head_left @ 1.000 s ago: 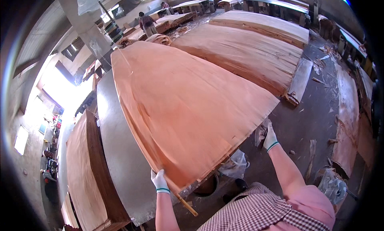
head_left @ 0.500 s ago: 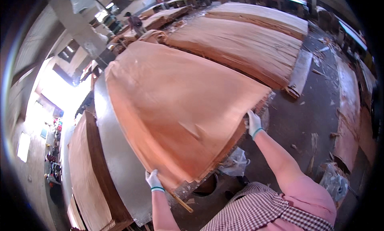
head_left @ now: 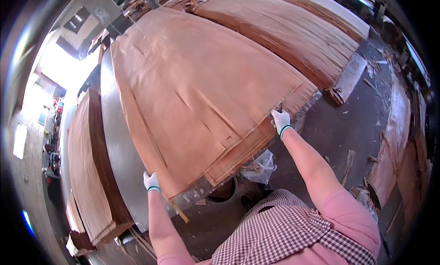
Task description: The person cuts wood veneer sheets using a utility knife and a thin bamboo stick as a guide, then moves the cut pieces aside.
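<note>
A large tan wood veneer sheet [head_left: 201, 81] lies over a stack of similar sheets, with creases and a split near its front edge. My left hand [head_left: 151, 181], in a white glove with a teal cuff, is closed on the sheet's near left edge. At the near right edge my right hand [head_left: 280, 120], gloved alike, has its fingers curled at the sheet's border. A small dark thing [head_left: 280, 107] shows by its fingertips; its kind is unclear. Below the sheet's front edge, the layers of the veneer stack [head_left: 243, 159] stick out unevenly.
A smooth grey tabletop [head_left: 123, 155] runs along the left, beside another veneer stack [head_left: 87, 168]. More veneer stacks [head_left: 284, 31] lie at the far right. A clear plastic bag [head_left: 260, 168] hangs below the front edge. Scraps and long veneer strips [head_left: 394, 141] litter the right floor.
The sheet, raised and billowing before, has settled flatter on the stack. My left hand has moved left and up in the picture, my right hand slightly left and up.
</note>
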`<state>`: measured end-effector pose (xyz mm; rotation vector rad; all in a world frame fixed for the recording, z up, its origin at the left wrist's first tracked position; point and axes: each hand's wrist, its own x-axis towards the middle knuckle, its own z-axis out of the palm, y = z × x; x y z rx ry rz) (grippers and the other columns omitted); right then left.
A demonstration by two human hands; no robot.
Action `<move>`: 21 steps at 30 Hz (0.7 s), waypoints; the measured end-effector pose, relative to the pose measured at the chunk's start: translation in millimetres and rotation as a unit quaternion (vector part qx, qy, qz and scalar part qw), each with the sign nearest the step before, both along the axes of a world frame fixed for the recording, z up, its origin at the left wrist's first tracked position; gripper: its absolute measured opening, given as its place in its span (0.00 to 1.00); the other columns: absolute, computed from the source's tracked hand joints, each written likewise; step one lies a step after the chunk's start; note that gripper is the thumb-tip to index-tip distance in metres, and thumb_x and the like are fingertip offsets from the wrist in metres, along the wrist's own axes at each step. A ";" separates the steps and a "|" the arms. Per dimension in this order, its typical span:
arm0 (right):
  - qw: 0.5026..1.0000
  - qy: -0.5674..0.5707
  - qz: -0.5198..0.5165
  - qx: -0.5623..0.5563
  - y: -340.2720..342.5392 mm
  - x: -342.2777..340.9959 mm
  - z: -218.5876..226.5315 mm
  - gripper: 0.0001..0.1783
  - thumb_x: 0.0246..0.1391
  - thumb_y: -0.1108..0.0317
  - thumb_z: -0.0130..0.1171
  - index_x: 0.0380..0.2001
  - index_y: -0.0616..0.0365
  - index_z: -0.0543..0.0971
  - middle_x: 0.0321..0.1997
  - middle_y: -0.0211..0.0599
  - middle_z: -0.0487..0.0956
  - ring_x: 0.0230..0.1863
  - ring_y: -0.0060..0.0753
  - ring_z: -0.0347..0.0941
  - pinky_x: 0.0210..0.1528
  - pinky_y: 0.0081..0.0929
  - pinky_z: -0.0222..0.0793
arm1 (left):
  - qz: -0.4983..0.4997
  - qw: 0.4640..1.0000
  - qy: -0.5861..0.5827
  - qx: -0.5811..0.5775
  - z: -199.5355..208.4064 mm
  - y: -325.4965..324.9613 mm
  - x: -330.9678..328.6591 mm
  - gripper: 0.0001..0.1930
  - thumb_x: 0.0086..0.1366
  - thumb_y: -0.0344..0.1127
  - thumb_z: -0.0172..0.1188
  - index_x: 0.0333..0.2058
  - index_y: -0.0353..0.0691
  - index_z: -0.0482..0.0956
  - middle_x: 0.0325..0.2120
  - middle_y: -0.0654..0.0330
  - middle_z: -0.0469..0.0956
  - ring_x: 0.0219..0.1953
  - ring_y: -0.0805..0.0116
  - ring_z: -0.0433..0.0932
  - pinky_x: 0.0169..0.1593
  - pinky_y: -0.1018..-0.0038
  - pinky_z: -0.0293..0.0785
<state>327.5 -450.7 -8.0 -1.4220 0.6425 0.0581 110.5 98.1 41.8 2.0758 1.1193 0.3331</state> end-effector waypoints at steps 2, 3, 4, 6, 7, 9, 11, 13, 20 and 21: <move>0.999 -0.018 -0.024 -0.012 -14.8 -2.1 0.1 0.08 0.52 0.65 0.57 0.31 0.57 0.74 0.21 0.32 0.76 0.11 0.23 0.67 0.10 0.22 0.57 | -0.047 0.956 0.047 0.286 -4.5 -65.9 21.2 0.24 0.52 0.31 0.60 0.50 0.35 0.72 0.50 0.47 0.72 0.51 0.54 0.73 0.55 0.64 0.69; 0.999 -0.029 -0.032 -0.009 -16.9 -2.2 1.2 0.07 0.52 0.65 0.56 0.30 0.57 0.74 0.20 0.32 0.76 0.10 0.23 0.67 0.11 0.22 0.58 | -0.107 0.955 0.015 0.275 -2.8 -98.7 30.5 0.25 0.52 0.34 0.62 0.51 0.37 0.72 0.52 0.46 0.70 0.54 0.52 0.70 0.58 0.63 0.66; 0.999 -0.034 -0.030 0.010 -16.6 -2.6 1.7 0.07 0.53 0.65 0.56 0.31 0.57 0.74 0.22 0.33 0.78 0.10 0.23 0.67 0.10 0.21 0.57 | -0.164 0.950 -0.016 0.266 -0.6 -131.7 38.3 0.26 0.52 0.36 0.63 0.51 0.39 0.72 0.54 0.45 0.68 0.57 0.50 0.67 0.60 0.62 0.64; 0.999 -0.036 -0.028 0.028 -16.5 -2.7 0.4 0.07 0.53 0.65 0.56 0.31 0.56 0.75 0.23 0.33 0.78 0.10 0.22 0.67 0.10 0.20 0.57 | -0.260 0.939 0.006 0.227 2.0 -203.6 51.5 0.33 0.52 0.41 0.64 0.57 0.39 0.67 0.56 0.44 0.66 0.62 0.48 0.61 0.64 0.58 0.57; 0.998 -0.039 -0.016 0.045 -8.0 -2.8 0.9 0.07 0.53 0.64 0.57 0.31 0.56 0.75 0.23 0.33 0.78 0.10 0.22 0.66 0.10 0.20 0.56 | -0.278 0.945 -0.033 0.166 -8.1 -223.6 54.1 0.36 0.53 0.45 0.65 0.59 0.39 0.64 0.59 0.44 0.62 0.64 0.48 0.56 0.65 0.56 0.51; 0.999 -0.029 -0.025 0.030 -21.0 1.4 -3.7 0.08 0.53 0.63 0.58 0.32 0.55 0.75 0.23 0.34 0.77 0.10 0.21 0.66 0.10 0.20 0.55 | -0.270 0.954 0.061 0.118 11.6 -294.7 75.8 0.46 0.51 0.58 0.64 0.64 0.44 0.55 0.67 0.47 0.45 0.67 0.46 0.47 0.68 0.50 0.40; 0.997 -0.024 0.019 0.074 -15.6 -4.2 6.3 0.10 0.53 0.62 0.57 0.34 0.56 0.75 0.23 0.34 0.77 0.12 0.21 0.65 0.11 0.19 0.55 | -0.254 0.943 0.139 0.165 3.2 -309.8 80.2 0.48 0.49 0.59 0.65 0.65 0.47 0.53 0.67 0.47 0.45 0.66 0.45 0.48 0.65 0.45 0.42; 0.995 -0.032 0.027 0.087 -33.0 -12.0 15.0 0.10 0.55 0.60 0.55 0.33 0.55 0.75 0.23 0.33 0.77 0.11 0.21 0.62 0.10 0.20 0.55 | -0.256 0.943 0.156 0.146 16.0 -307.7 90.1 0.37 0.52 0.47 0.66 0.59 0.43 0.64 0.57 0.46 0.66 0.57 0.51 0.66 0.59 0.53 0.60; 0.997 -0.057 0.049 0.007 4.7 -108.3 27.0 0.09 0.55 0.63 0.52 0.28 0.57 0.74 0.17 0.29 0.72 0.08 0.20 0.59 0.10 0.21 0.51 | -0.021 0.958 -0.144 -0.246 31.6 -107.4 33.2 0.07 0.52 0.28 0.62 0.32 0.36 0.82 0.21 0.65 0.76 0.22 0.77 0.72 0.25 0.80 0.69; 0.984 -0.067 0.129 -0.103 3.4 -117.5 -12.4 0.16 0.51 0.64 0.53 0.39 0.66 0.75 0.29 0.40 0.78 0.27 0.32 0.74 0.30 0.28 0.70 | -0.001 0.959 -0.156 -0.238 42.3 -73.0 26.2 0.07 0.52 0.28 0.62 0.32 0.37 0.82 0.19 0.64 0.76 0.19 0.77 0.71 0.23 0.80 0.67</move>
